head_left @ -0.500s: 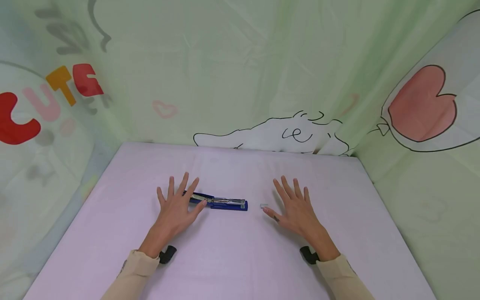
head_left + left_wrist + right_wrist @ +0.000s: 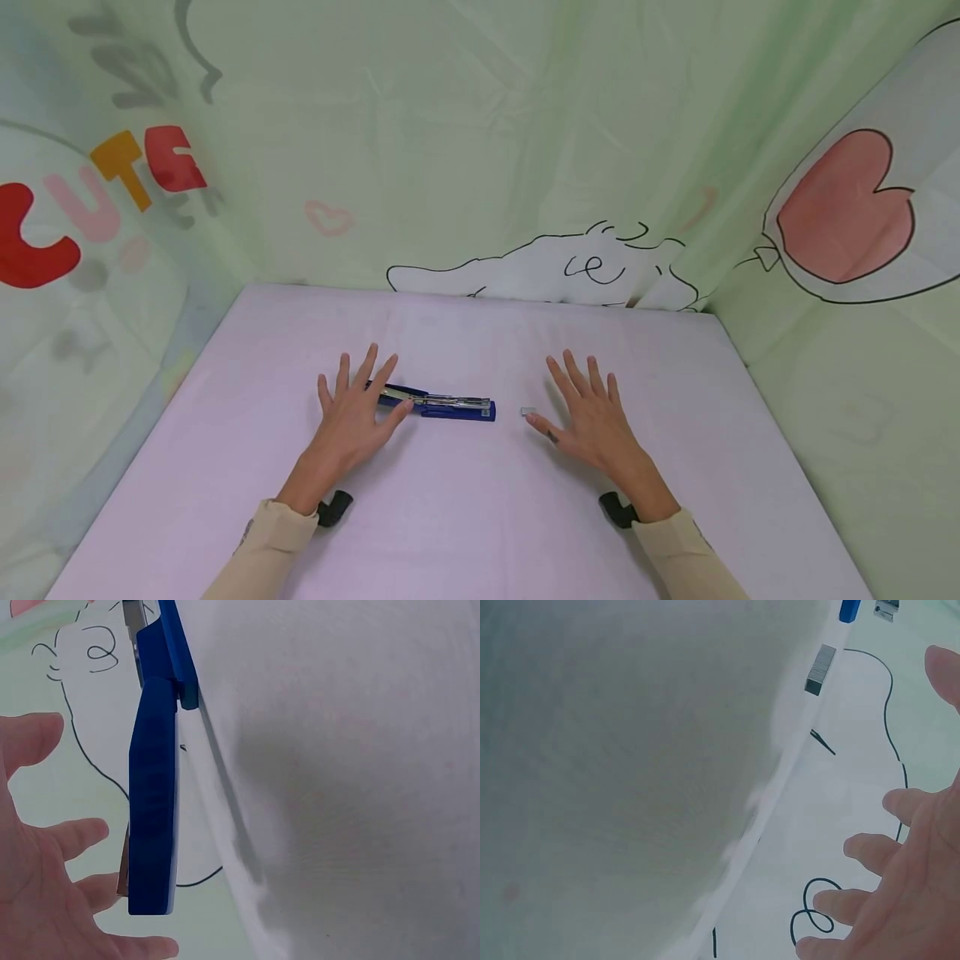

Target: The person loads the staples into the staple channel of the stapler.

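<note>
A blue stapler point(image 2: 457, 408) lies opened out on the table, its metal magazine showing and its top swung back to the left. My left hand point(image 2: 351, 423) hovers over the stapler's left end with fingers spread, covering part of it. In the left wrist view the stapler point(image 2: 152, 802) stands clear of the fingers point(image 2: 79, 838). Right of the stapler lies a small strip of staples point(image 2: 528, 412), seen larger as a grey staple block point(image 2: 821, 670) in the right wrist view. My right hand point(image 2: 597, 427) is spread beside it, thumb tip very near the strip, holding nothing.
A pale pinkish cloth covers the table point(image 2: 480, 517). Light green printed curtains point(image 2: 450, 150) enclose it at the back and both sides. Black straps with mounts point(image 2: 334, 508) sit at both wrists.
The left little finger has shifted very slightly inward. The right hand, the stapler and the staples stay where they were.
</note>
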Demonstrator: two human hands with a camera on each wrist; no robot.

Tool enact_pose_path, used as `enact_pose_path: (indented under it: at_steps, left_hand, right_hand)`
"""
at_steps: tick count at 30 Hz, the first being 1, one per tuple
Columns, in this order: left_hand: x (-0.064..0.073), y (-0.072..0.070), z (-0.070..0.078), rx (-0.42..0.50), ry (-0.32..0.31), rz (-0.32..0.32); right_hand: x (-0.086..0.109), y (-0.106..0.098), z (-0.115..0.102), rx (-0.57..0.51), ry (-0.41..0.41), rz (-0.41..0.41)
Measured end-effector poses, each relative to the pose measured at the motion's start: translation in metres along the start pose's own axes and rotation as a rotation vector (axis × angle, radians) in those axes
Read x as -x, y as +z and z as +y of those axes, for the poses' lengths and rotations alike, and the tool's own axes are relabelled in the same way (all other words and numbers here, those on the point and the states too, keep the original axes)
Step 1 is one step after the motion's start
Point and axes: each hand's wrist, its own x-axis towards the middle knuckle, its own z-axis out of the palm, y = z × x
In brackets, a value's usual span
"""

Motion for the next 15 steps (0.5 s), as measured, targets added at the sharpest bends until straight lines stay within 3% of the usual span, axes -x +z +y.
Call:
enact_pose_path:
  at_steps: [15]
  left_hand:
    - [-0.0014, -0.0045, -0.0038, 0.061, -0.023, -0.035]
  right_hand:
    - [0.0007, -0.0018, -0.0013, -0.025, -0.002, -0.021]
